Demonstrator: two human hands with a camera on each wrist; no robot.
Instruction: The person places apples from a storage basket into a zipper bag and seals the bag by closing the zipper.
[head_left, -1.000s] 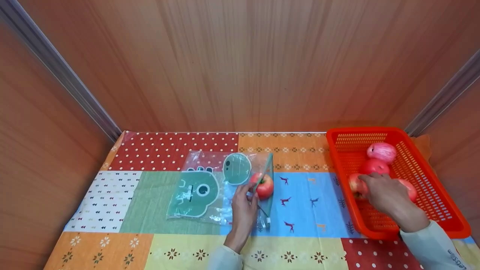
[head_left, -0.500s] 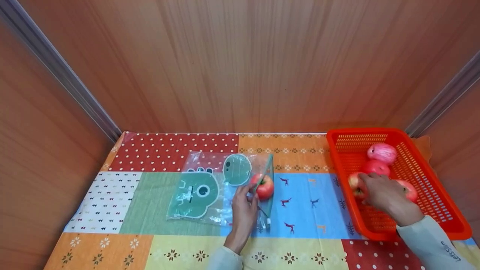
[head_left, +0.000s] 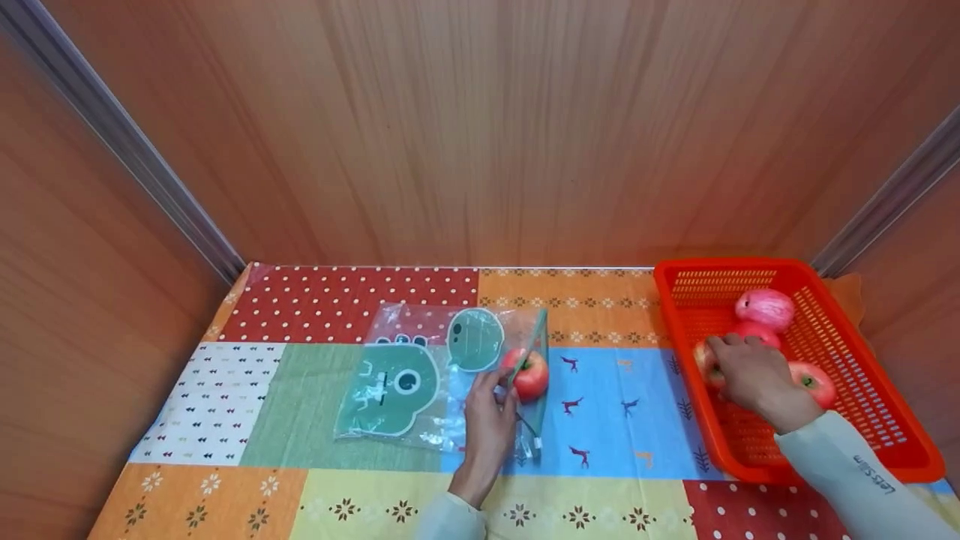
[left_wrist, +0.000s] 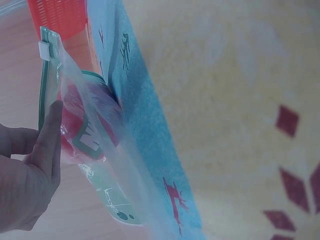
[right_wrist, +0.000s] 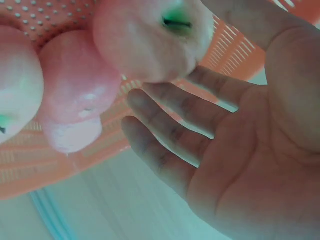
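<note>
My left hand (head_left: 489, 420) pinches the green zip edge of a clear plastic bag (head_left: 394, 390) printed with a green cartoon dinosaur. At the bag's mouth sits a red apple (head_left: 534, 375), seen through the plastic in the left wrist view. A white zip slider (left_wrist: 44, 51) is at one end of the edge. Over on the right, my right hand (head_left: 757, 379) is inside the red basket (head_left: 720, 263), its thumb and fingers around a pale red apple (right_wrist: 145, 40) near the left wall. That apple's stem shows in the right wrist view.
Several more apples lie in the basket: a streaked pink one (head_left: 765, 309) at the back, a red one (head_left: 761, 331) before it, another (head_left: 814, 382) by my right wrist. A patchwork cloth (head_left: 592, 442) covers the table. Wood-grain panels (head_left: 480, 135) enclose the back and sides.
My right hand has shifted left and closed further over the apple by the basket's left wall, uncovering more of the apple at its wrist. The left hand and bag have stayed put.
</note>
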